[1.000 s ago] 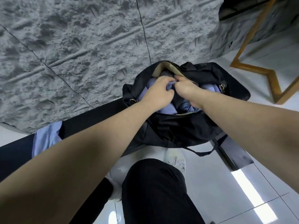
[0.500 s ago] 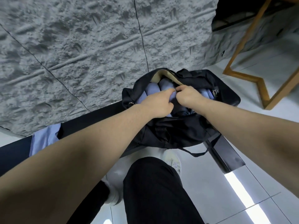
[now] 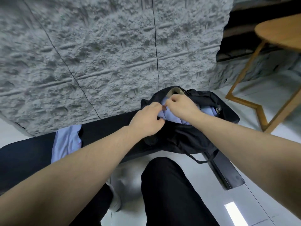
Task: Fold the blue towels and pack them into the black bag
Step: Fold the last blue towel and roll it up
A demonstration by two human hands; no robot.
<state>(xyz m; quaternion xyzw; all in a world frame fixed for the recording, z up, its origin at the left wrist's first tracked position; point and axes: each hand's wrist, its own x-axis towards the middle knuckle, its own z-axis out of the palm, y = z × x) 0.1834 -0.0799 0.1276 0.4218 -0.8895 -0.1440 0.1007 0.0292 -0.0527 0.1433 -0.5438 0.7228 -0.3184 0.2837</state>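
My left hand (image 3: 147, 119) gripped the bag (image 3: 184, 137) rim, my right hand (image 3: 180, 106) pinched a small tab, probably the zip, over packed towels (image 3: 206, 110).

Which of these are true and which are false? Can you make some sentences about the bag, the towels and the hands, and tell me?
1. The black bag is open, with blue towels showing inside. True.
2. Both hands are at the bag's opening. True: the left hand and the right hand meet there.
3. The bag lies on the wooden stool. False: it lies on a black bench; the stool stands apart, to the right.
4. Every blue towel is in the bag. False: one blue towel hangs over the bench, to the left.
5. The wall behind the bag is smooth and red. False: it is rough and grey.
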